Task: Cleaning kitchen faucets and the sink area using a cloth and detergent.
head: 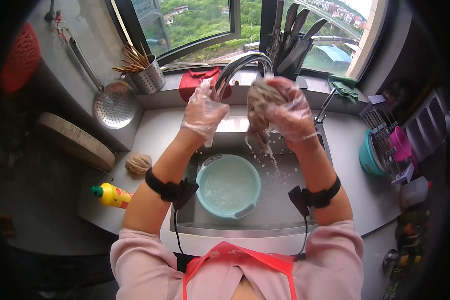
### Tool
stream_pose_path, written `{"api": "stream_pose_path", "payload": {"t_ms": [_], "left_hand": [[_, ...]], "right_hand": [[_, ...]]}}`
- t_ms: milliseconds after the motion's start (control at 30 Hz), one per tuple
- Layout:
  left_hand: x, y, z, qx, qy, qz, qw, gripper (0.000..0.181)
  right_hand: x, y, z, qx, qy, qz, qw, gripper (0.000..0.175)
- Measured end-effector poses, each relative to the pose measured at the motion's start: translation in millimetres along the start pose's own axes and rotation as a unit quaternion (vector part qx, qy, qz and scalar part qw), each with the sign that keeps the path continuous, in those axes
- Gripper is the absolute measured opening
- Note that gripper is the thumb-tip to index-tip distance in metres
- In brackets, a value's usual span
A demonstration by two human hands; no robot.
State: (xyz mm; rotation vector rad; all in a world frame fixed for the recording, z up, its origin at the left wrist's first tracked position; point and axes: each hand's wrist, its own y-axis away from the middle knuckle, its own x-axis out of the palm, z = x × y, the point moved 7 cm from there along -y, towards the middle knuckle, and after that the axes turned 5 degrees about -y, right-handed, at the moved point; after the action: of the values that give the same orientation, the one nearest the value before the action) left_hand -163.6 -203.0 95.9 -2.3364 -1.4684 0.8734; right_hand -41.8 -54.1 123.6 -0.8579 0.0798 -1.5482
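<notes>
In a clear plastic glove, my left hand (206, 110) is around the lower part of the curved chrome faucet (243, 60), the neck running between thumb and fingers. My right hand (294, 112), gloved the same way, grips a wet greyish-brown cloth (260, 103) right under the spout, and the cloth is blurred. Water drips and splashes from it into the steel sink (281, 202). Below my hands, a light-blue plastic basin (228, 187) of cloudy water stands in the sink. A crumpled beige cloth (138, 163) lies on the counter to the left.
A yellow bottle (114, 195) with a green cap lies by my left arm. Left of the sink are a round chopping board (77, 140) and hanging skimmer (115, 103). Knives (294, 37) and a chopstick holder (148, 75) stand along the window. A teal basin (371, 153) sits right.
</notes>
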Motion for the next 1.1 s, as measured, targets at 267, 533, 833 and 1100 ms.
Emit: {"api": "stream_pose_path", "payload": {"t_ms": [267, 533, 833, 1100], "left_hand": [[27, -28, -26, -0.053, 0.051, 0.046, 0.996, 0.019], [20, -28, -8, -0.067, 0.105, 0.015, 0.992, 0.019], [29, -26, -11, -0.006, 0.024, -0.022, 0.999, 0.019], [19, -22, -5, -0.013, 0.006, -0.045, 0.999, 0.018]], "right_hand": [[49, -54, 5, -0.397, 0.646, 0.080, 0.647, 0.055], [16, -90, -23, -0.335, 0.869, -0.037, 0.362, 0.034], [-157, -99, -49, -0.176, 0.440, -0.164, 0.865, 0.030], [-130, -45, -65, 0.201, 0.529, -0.094, 0.819, 0.047]]}}
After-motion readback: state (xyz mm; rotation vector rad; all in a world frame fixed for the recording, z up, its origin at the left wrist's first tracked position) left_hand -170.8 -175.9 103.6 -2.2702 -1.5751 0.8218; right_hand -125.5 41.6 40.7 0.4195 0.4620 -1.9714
